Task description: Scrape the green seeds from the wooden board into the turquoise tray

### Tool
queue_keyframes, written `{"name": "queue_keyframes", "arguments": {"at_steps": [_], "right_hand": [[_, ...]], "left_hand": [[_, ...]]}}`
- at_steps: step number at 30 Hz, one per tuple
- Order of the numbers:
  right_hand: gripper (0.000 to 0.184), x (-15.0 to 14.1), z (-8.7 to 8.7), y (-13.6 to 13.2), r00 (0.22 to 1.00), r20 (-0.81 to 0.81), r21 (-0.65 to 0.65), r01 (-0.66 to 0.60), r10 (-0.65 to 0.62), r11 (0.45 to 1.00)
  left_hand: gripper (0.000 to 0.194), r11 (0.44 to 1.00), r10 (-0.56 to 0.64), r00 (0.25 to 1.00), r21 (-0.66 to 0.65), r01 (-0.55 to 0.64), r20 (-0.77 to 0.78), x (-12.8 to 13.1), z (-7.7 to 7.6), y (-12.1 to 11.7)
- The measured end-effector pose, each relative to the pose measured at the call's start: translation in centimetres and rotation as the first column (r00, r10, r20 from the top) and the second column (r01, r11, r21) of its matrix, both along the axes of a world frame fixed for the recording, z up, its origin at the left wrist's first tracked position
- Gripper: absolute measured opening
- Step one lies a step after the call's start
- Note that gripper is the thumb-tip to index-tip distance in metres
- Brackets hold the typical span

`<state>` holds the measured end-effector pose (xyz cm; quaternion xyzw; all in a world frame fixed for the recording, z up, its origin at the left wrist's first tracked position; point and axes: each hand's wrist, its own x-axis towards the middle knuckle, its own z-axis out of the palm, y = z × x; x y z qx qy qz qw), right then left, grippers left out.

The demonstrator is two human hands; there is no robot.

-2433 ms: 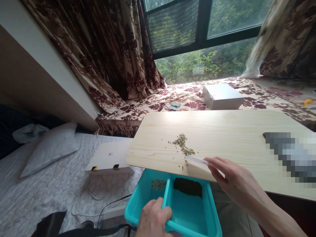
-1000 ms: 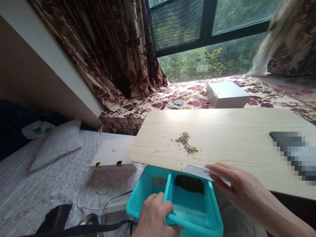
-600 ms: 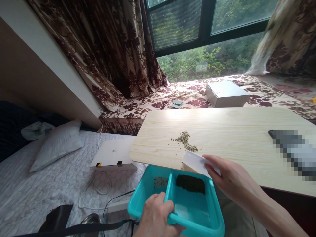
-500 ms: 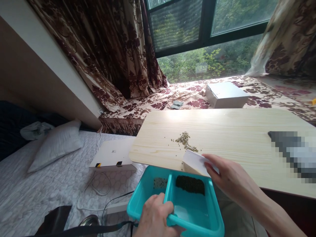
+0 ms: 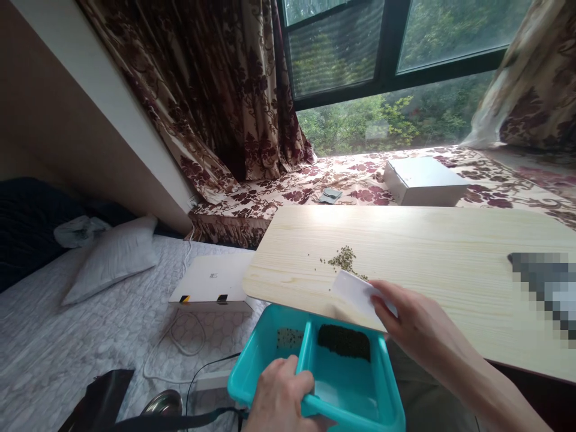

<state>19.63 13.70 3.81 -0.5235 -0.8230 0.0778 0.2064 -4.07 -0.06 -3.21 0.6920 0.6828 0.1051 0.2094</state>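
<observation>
My right hand [image 5: 402, 312] pinches a white card-like sheet [image 5: 357, 294] and holds it tilted on the near edge of the pale wooden tabletop. The far end of the sheet is at the near side of a small heap of greenish-brown seeds or grains [image 5: 344, 258]; a few lie scattered to the left. Below the table edge is a teal two-compartment bin [image 5: 390, 384]. My left hand [image 5: 281, 393] is closed around its near rim by the divider. Dark grains [image 5: 344, 341] fill the far end of the right compartment, and a few specks lie in the left one.
The tabletop [image 5: 432, 240] carries a blurred dark flat object [image 5: 540, 285] at right. A white box [image 5: 211, 276] lies on the quilted bed [image 5: 130, 294] with cables and a metal bowl [image 5: 164, 403]. Another white box [image 5: 425, 180] stands on the window ledge.
The view has shifted slightly, so the table appears farther right. Against the tabletop, my right hand has moved the white sheet a little left and away, closer to the heap. My left hand keeps its grip.
</observation>
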Motion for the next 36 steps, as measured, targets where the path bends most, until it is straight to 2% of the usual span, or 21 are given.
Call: {"name": "queue_keyframes", "arguments": {"at_steps": [6,12,16,19,24,29,32,34,36], "right_hand": [[0.024,-2.2,0.2,1.4,0.992,0.119,-0.046,0.042,-0.036,0.998],[0.024,-1.7,0.2,0.9,0.994,0.104,-0.024,-0.014,0.017,1.0],[0.024,-1.6,-0.3,1.6,0.993,0.109,0.025,0.033,-0.036,0.999],[0.023,-1.8,-0.4,1.8,0.99,0.132,0.015,0.047,-0.049,0.999],[0.024,-1.8,-0.1,1.1,0.994,0.109,-0.035,-0.025,0.028,0.999],[0.025,-2.6,-0.4,0.9,0.997,0.054,0.007,-0.064,0.063,0.998],[0.027,-2.9,-0.5,-0.5,0.985,0.011,-0.014,-0.169,0.169,0.985],[0.029,-2.2,-0.5,-1.8,0.968,-0.03,-0.037,-0.251,0.25,0.967],[0.029,-0.5,-0.5,-2.8,0.964,-0.089,-0.017,-0.252,0.249,0.968]], "left_hand": [[0.026,1.0,0.003,0.999,-0.013,-0.003,-0.049,-1.0,-0.2,0.0],[0.024,1.0,0.006,0.998,-0.007,-0.006,-0.06,-1.6,0.4,0.1],[0.023,1.0,0.014,0.998,-0.005,-0.015,-0.059,-1.9,0.5,0.2],[0.023,1.0,0.008,0.998,-0.003,-0.009,-0.065,-2.0,0.4,0.3],[0.023,1.0,0.018,0.997,-0.024,-0.02,-0.078,-2.0,0.8,0.3],[0.022,0.998,0.021,0.996,-0.053,-0.025,-0.082,-2.0,1.3,0.3],[0.022,0.997,0.028,0.995,-0.069,-0.034,-0.091,-2.1,1.2,0.1],[0.022,0.997,0.032,0.995,-0.073,-0.039,-0.09,-2.0,0.8,-0.1],[0.024,0.998,0.018,0.996,-0.062,-0.024,-0.092,-1.7,0.4,-0.4]]}}
